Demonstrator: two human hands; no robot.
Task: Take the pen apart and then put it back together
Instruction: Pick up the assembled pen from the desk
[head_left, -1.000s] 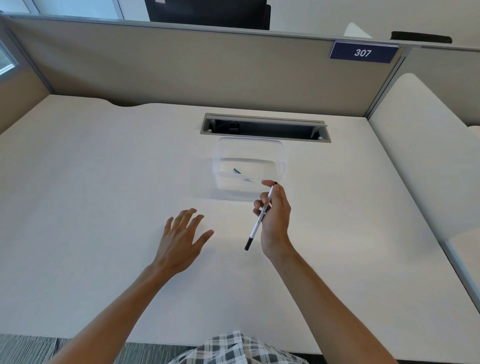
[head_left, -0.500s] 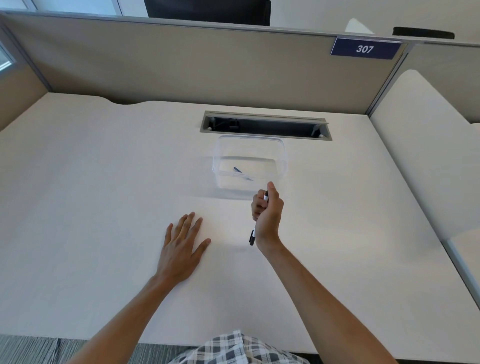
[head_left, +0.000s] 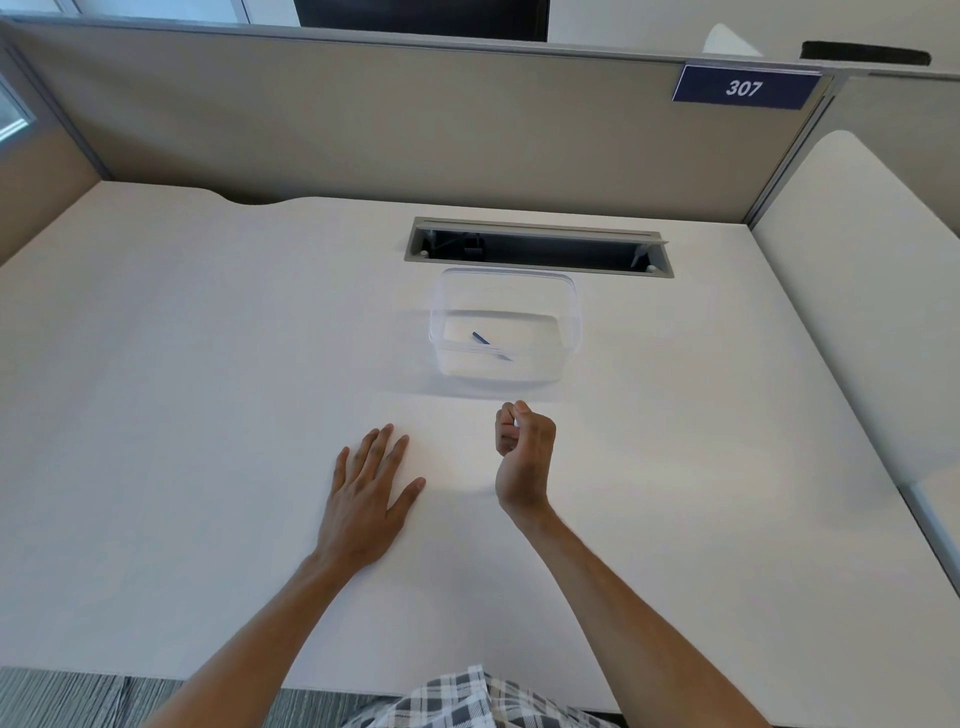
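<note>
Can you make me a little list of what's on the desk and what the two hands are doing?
left hand: flat on the desk, fingers spread, holding nothing
right hand: curled shut; a bit of white shows at the fingers, pen mostly hidden
clear box: behind the right hand, with a dark-tipped pen part inside
desk: white
cable slot: open, behind the box
sign: 307

The white desk (head_left: 182, 415) carries a clear plastic container (head_left: 569, 332), with the left hand (head_left: 366, 493) flat on it.

Left hand (head_left: 366, 501) flat on desk (head_left: 182, 415), right hand (head_left: 522, 449) curled beside clear container (head_left: 569, 317)
</note>
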